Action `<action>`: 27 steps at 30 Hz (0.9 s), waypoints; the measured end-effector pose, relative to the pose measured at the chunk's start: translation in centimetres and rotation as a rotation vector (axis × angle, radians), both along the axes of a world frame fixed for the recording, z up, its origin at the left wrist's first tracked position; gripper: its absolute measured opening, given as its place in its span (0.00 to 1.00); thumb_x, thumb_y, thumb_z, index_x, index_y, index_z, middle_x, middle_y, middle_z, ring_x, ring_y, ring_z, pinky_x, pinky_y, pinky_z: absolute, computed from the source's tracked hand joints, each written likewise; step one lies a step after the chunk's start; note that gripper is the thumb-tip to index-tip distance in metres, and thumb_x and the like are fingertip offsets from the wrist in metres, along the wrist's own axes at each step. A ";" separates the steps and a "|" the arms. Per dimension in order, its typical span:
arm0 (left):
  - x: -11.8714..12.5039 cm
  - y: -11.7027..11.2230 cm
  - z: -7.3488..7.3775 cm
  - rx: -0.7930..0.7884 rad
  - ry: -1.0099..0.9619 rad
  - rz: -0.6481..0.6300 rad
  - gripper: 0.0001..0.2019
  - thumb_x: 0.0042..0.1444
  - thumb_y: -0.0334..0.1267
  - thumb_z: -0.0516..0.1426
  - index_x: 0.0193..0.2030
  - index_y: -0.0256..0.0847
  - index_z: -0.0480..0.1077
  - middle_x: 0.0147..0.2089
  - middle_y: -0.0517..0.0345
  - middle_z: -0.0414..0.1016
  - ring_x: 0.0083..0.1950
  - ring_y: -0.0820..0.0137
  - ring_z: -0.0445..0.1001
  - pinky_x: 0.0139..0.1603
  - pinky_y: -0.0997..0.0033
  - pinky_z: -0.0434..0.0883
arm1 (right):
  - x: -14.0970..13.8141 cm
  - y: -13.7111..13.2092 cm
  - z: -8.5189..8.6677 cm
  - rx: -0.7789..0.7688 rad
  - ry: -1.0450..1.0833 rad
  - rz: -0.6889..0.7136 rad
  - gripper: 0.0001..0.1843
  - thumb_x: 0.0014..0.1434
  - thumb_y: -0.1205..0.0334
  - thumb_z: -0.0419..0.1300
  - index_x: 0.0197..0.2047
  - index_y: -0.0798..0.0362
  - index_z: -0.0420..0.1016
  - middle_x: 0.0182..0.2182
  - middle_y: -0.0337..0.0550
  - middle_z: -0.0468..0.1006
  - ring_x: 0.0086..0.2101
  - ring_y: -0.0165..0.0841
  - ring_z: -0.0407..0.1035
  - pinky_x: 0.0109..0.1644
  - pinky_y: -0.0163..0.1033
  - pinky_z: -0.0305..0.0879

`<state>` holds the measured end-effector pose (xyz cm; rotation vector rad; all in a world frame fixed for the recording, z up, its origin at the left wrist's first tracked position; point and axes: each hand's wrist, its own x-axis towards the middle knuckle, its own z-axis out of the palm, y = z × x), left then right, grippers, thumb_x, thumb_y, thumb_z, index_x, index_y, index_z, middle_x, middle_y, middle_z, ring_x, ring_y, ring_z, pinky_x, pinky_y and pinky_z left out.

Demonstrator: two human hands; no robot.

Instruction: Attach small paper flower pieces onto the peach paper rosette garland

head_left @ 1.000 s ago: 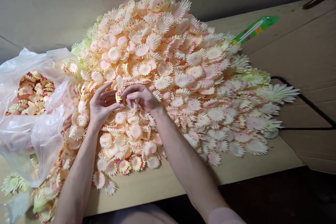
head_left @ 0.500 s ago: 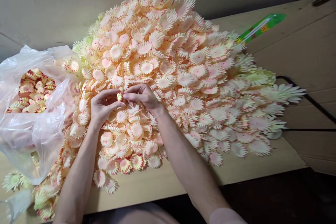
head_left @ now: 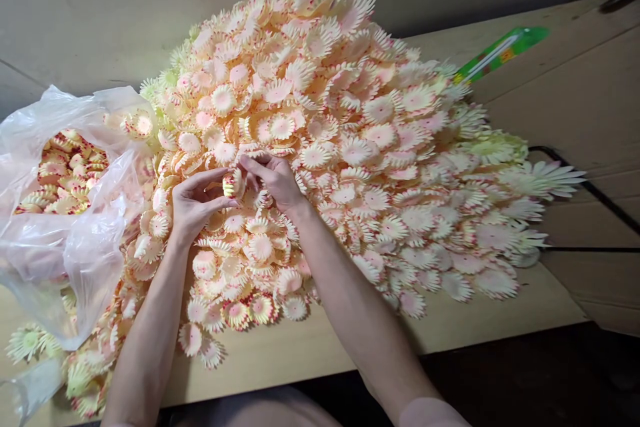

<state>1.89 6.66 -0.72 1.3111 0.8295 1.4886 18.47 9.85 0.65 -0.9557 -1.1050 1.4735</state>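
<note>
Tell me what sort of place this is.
Likely a makeshift craft workspace: flower pieces lie heaped on a table, and an open bag at the left of the picture holds more.

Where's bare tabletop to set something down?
Tabletop shows bare along the front edge, nearer than the flower pieces: between the forearms, and from the right forearm to the cardboard. Crowded: the middle, around left hand and right hand; the left, with plastic bag.
</note>
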 end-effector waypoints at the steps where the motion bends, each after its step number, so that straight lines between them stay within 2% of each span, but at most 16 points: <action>1: -0.1 0.0 0.0 0.011 -0.018 -0.004 0.27 0.31 0.34 0.74 0.43 0.45 0.80 0.43 0.55 0.83 0.45 0.66 0.82 0.46 0.70 0.79 | -0.1 0.1 0.0 -0.019 0.011 -0.037 0.18 0.48 0.47 0.68 0.29 0.54 0.76 0.13 0.31 0.66 0.17 0.23 0.57 0.23 0.32 0.54; 4: -0.1 0.1 -0.1 0.020 -0.040 -0.022 0.28 0.32 0.32 0.74 0.45 0.47 0.79 0.46 0.55 0.83 0.48 0.64 0.81 0.48 0.69 0.79 | -0.1 0.3 -0.2 -0.048 0.060 -0.029 0.21 0.49 0.49 0.68 0.41 0.54 0.75 0.17 0.30 0.69 0.19 0.24 0.60 0.25 0.32 0.56; 6: -0.1 0.0 0.0 0.016 -0.031 -0.041 0.28 0.33 0.31 0.73 0.46 0.47 0.79 0.46 0.55 0.82 0.49 0.64 0.81 0.49 0.69 0.79 | 0.1 0.3 -0.3 -0.034 0.115 0.004 0.19 0.49 0.50 0.69 0.38 0.53 0.73 0.17 0.30 0.69 0.19 0.23 0.60 0.26 0.32 0.56; 8: -0.1 0.0 0.0 0.008 -0.023 -0.053 0.27 0.34 0.30 0.73 0.46 0.47 0.79 0.46 0.55 0.82 0.49 0.64 0.81 0.48 0.69 0.79 | 0.4 0.2 -0.3 -0.007 0.169 0.035 0.16 0.49 0.52 0.69 0.31 0.53 0.71 0.16 0.29 0.68 0.18 0.22 0.59 0.27 0.31 0.56; 11: -0.1 -0.1 0.0 -0.015 -0.015 -0.055 0.24 0.36 0.31 0.73 0.44 0.47 0.80 0.46 0.54 0.82 0.46 0.65 0.81 0.45 0.69 0.80 | 0.7 0.0 -0.3 0.030 0.161 0.146 0.14 0.49 0.54 0.68 0.24 0.55 0.72 0.15 0.32 0.70 0.18 0.22 0.60 0.26 0.31 0.56; 15: 0.0 -0.2 0.0 -0.052 -0.009 -0.062 0.22 0.38 0.31 0.72 0.43 0.45 0.80 0.46 0.53 0.82 0.45 0.65 0.82 0.42 0.68 0.81 | 0.9 -0.4 0.1 0.068 0.078 0.275 0.10 0.48 0.58 0.67 0.25 0.57 0.79 0.14 0.34 0.72 0.17 0.23 0.61 0.23 0.31 0.56; 27: 0.0 -0.4 0.2 -0.046 0.017 -0.088 0.22 0.39 0.31 0.71 0.45 0.44 0.79 0.46 0.52 0.82 0.44 0.65 0.82 0.42 0.67 0.81 | 0.8 -0.5 0.2 0.048 0.098 0.273 0.06 0.43 0.62 0.68 0.24 0.57 0.80 0.14 0.34 0.73 0.15 0.22 0.61 0.20 0.30 0.56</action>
